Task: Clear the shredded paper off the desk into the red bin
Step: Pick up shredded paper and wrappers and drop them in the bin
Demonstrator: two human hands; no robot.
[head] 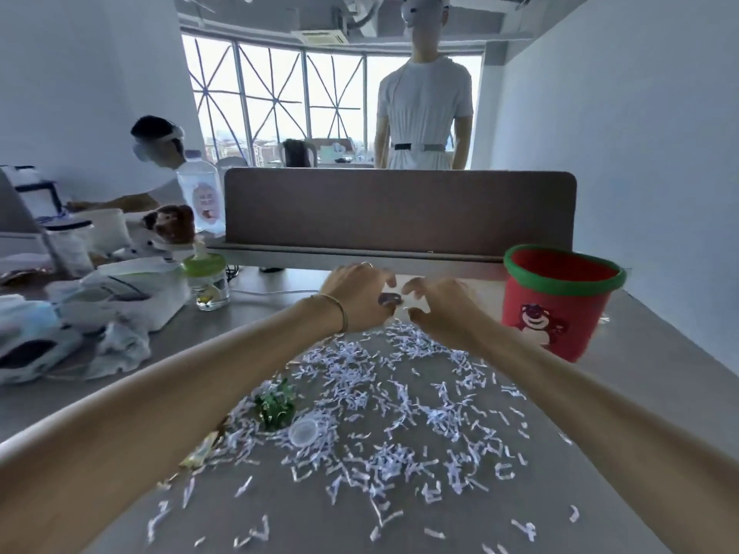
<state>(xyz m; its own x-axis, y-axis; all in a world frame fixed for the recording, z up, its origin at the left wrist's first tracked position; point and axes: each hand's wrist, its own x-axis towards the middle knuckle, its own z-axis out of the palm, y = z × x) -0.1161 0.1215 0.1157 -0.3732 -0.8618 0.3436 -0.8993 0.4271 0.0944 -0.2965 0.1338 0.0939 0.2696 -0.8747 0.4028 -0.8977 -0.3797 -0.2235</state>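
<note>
White and pale violet shredded paper (384,417) lies scattered over the grey desk (624,397), from the middle to the near edge. The red bin (556,301), with a green rim and a bear picture, stands upright at the far right of the desk. Both my hands meet at the far edge of the scatter. My left hand (356,293) is curled, pinching a small purplish clump of shreds between thumb and fingers. My right hand (440,305) is beside it with bent, spread fingers just above the paper, about a hand's width left of the bin.
Among the shreds lie a green foil tangle (276,405), a clear plastic lid (304,431) and a golden wrapper (200,453). A green-capped bottle (208,281), bags and clutter fill the left side. A brown divider (400,209) bounds the far edge. Two people are beyond it.
</note>
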